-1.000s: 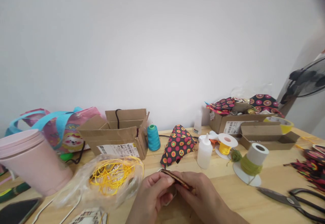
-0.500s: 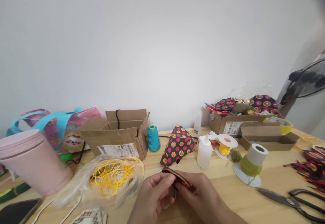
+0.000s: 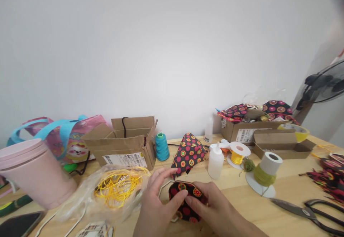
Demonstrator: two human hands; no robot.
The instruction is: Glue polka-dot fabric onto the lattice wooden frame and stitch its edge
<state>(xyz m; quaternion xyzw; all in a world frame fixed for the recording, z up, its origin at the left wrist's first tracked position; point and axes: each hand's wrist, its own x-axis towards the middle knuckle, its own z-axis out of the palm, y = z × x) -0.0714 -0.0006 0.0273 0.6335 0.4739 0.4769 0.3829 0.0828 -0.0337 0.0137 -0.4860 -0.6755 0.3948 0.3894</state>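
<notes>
A small black fabric piece (image 3: 185,213) with red and yellow flower motifs and a pale cord edging is held between my hands at the front of the table. My right hand (image 3: 215,204) grips its right side, thumb on the front face. My left hand (image 3: 161,203) presses its thumb on the piece's left part, the other fingers stretched partly behind it. A white cord (image 3: 162,187) loops by the left fingers. Just beyond lies a larger matching patterned cloth (image 3: 188,153). To the right of that stands a white squeeze bottle (image 3: 215,163).
Left are a bag of yellow cord (image 3: 118,187), an open cardboard box (image 3: 123,147), a pink tumbler (image 3: 37,176) and a phone (image 3: 21,224). A teal thread cone (image 3: 162,147) stands behind. On the right are a green cord spool (image 3: 266,176), scissors (image 3: 303,212) and fabric scraps (image 3: 330,179).
The fabric piece has turned from edge-on to show its patterned face. My left fingers have opened out and lifted, while the right hand keeps its grip.
</notes>
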